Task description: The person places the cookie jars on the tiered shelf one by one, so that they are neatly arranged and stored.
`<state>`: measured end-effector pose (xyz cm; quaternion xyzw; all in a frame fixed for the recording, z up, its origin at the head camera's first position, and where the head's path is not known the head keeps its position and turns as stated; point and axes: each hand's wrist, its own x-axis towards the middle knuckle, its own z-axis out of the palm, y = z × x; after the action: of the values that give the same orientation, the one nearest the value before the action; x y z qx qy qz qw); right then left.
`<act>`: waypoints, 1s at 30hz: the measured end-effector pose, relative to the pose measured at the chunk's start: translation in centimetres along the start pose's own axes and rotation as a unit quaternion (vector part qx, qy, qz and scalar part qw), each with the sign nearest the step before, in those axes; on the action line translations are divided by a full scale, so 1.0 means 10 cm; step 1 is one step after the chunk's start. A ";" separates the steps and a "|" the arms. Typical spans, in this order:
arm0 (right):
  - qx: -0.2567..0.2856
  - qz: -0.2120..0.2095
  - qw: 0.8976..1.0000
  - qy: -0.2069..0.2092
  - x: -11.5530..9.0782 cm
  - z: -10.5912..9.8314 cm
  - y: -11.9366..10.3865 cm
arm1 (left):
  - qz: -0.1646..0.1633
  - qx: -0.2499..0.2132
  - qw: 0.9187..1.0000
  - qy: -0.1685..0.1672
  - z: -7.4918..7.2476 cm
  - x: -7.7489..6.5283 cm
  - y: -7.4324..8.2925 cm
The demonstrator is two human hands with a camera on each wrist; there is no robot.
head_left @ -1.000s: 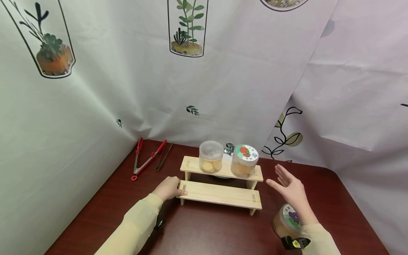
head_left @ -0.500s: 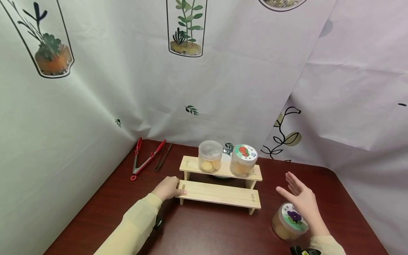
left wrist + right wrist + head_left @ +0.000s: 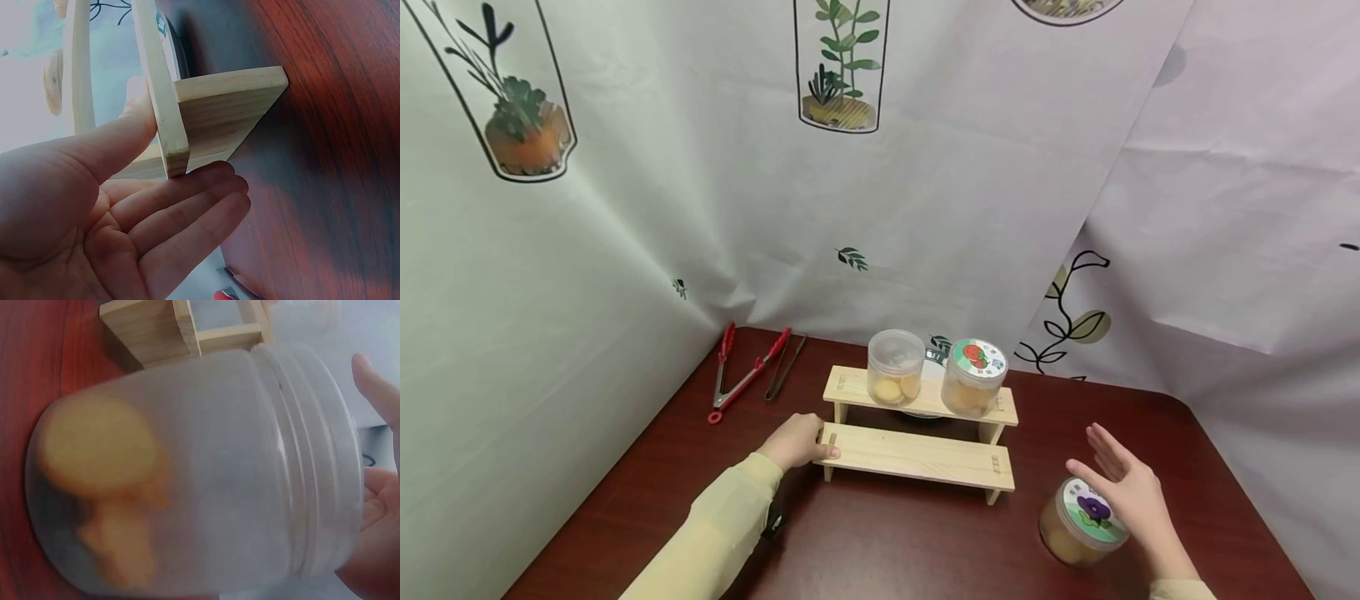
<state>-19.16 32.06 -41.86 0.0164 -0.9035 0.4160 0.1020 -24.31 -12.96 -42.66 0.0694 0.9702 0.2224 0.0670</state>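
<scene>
A two-tier wooden rack (image 3: 917,457) stands on the dark red table. My left hand (image 3: 797,443) grips the left end of its lower board, and in the left wrist view the thumb lies on the board's upper face with the fingers at its edge. To the right of the rack is a clear plastic jar (image 3: 1063,535) with a purple flower on its lid. In the right wrist view, round yellowish cookies (image 3: 100,447) lie in the bottom of this jar. My right hand (image 3: 1131,493) hovers by the lid, fingers spread and thumb apart, holding nothing.
Two more jars sit on the upper tier: a plain-topped jar (image 3: 896,367) and a jar with a tomato-red picture lid (image 3: 973,379). Red-handled tongs (image 3: 748,385) and thin metal tweezers (image 3: 784,371) lie back left. A printed cloth (image 3: 940,208) hangs behind the table.
My right hand has moved right and toward me, from beside the rack to the flower-lid jar, uncovering more of its lid. The left hand has kept its grip on the rack.
</scene>
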 end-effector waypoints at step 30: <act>-0.127 0.016 0.992 0.004 -0.41 0.07 0.35 | 0.007 0.012 1.000 -0.004 0.00 0.03 -0.02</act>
<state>-15.71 33.65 -45.72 -0.0128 -0.9486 0.2999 0.1003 -24.65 -13.13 -42.79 0.0781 0.9719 0.2111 0.0688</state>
